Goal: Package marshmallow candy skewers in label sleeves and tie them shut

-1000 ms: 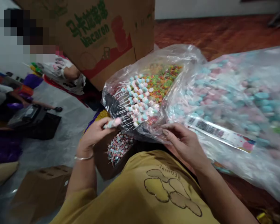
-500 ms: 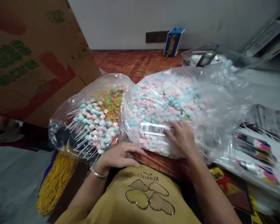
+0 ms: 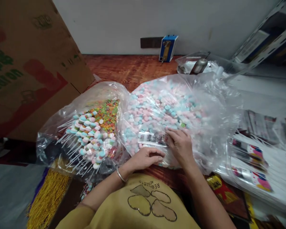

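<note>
A large clear plastic bag (image 3: 212, 105) full of pink and blue candies (image 3: 154, 101) lies in front of me. My right hand (image 3: 181, 146) rests over it, its bent fingers closed on the right end of a small clear packet (image 3: 149, 138) with black print. Just below the packet is my left hand (image 3: 145, 158), palm down, fingers loosely curved and thumb apart, holding nothing. To the left, a second clear bag (image 3: 109, 87) holds small ring-shaped candies (image 3: 108, 114). Several candy skewers (image 3: 90, 136) on white sticks lie on it.
A cardboard box (image 3: 38, 63) stands at the left. A blue-and-white device (image 3: 168, 48) sits by the wall on the wooden table (image 3: 114, 66). Printed packets with white sticks (image 3: 249, 165) lie at the right. Yellow strands (image 3: 50, 197) hang at lower left.
My left hand has moved right, closer to the packet and my right hand. The right hand stays at the packet's right end. The whole view has shifted slightly.
</note>
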The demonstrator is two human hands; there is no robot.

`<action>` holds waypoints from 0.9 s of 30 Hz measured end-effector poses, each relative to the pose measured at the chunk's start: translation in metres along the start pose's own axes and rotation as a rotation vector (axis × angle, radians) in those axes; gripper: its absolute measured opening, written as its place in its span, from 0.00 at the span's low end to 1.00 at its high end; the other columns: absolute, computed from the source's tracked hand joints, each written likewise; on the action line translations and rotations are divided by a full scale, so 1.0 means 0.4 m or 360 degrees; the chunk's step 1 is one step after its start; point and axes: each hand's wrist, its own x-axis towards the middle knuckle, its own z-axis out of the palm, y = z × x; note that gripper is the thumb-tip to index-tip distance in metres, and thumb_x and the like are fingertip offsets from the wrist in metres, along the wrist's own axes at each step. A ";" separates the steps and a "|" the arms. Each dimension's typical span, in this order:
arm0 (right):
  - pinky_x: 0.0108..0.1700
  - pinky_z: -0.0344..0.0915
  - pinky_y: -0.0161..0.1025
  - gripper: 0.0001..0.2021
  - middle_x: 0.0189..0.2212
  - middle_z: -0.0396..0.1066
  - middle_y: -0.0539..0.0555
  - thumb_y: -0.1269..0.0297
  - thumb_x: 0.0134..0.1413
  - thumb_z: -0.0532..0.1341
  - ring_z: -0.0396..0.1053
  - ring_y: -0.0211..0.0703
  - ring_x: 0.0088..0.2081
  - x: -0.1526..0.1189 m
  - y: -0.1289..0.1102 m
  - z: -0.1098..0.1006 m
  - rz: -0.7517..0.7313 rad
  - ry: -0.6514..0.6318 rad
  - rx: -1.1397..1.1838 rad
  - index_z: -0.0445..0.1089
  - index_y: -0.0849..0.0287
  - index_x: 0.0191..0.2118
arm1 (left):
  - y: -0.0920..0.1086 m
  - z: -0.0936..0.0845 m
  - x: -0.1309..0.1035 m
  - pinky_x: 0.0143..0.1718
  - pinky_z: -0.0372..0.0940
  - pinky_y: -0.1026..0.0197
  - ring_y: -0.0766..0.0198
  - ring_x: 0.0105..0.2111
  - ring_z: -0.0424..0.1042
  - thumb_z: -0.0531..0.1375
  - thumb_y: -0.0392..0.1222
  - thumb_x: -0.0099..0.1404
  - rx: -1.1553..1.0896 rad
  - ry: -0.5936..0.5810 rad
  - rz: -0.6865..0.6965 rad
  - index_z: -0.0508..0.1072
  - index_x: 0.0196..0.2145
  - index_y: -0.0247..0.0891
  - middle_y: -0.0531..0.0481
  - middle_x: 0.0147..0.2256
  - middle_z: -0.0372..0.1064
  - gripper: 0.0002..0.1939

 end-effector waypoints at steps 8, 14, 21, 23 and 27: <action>0.53 0.60 0.48 0.09 0.30 0.77 0.51 0.66 0.70 0.57 0.72 0.44 0.34 0.008 -0.100 -0.114 -0.0078 0.0084 0.0253 0.72 0.55 0.36 | 0.030 0.094 0.025 0.47 0.70 0.57 0.60 0.41 0.77 0.80 0.45 0.42 -0.0962 -0.0102 -0.0049 0.80 0.47 0.38 0.44 0.43 0.79 0.33; 0.47 0.69 0.45 0.11 0.41 0.78 0.53 0.59 0.65 0.64 0.75 0.46 0.43 -0.020 -0.120 -0.107 0.0503 0.0067 0.1032 0.73 0.52 0.51 | 0.070 0.080 0.041 0.38 0.68 0.64 0.68 0.32 0.74 0.79 0.46 0.45 -0.1295 0.0661 0.0187 0.76 0.32 0.36 0.53 0.31 0.76 0.22; 0.45 0.72 0.41 0.19 0.38 0.78 0.51 0.50 0.49 0.74 0.74 0.42 0.39 -0.061 -0.147 -0.039 0.1167 0.0062 0.1911 0.76 0.53 0.44 | 0.069 0.036 0.017 0.34 0.68 0.65 0.68 0.29 0.75 0.80 0.45 0.42 -0.1376 0.0842 0.0266 0.76 0.32 0.36 0.54 0.30 0.76 0.23; 0.41 0.70 0.38 0.16 0.32 0.76 0.50 0.49 0.50 0.73 0.71 0.40 0.34 -0.067 -0.165 -0.031 0.1214 0.0138 0.1866 0.76 0.55 0.35 | 0.066 0.043 0.008 0.34 0.68 0.64 0.68 0.29 0.74 0.80 0.45 0.43 -0.1314 0.0820 0.0273 0.78 0.34 0.36 0.53 0.31 0.77 0.23; 0.37 0.65 0.37 0.16 0.28 0.72 0.49 0.49 0.53 0.70 0.67 0.40 0.31 -0.081 -0.184 -0.034 0.1155 0.0048 0.1628 0.74 0.57 0.31 | 0.049 0.050 -0.004 0.35 0.68 0.63 0.67 0.28 0.73 0.80 0.47 0.42 -0.1120 0.0864 0.0231 0.78 0.31 0.33 0.51 0.28 0.76 0.23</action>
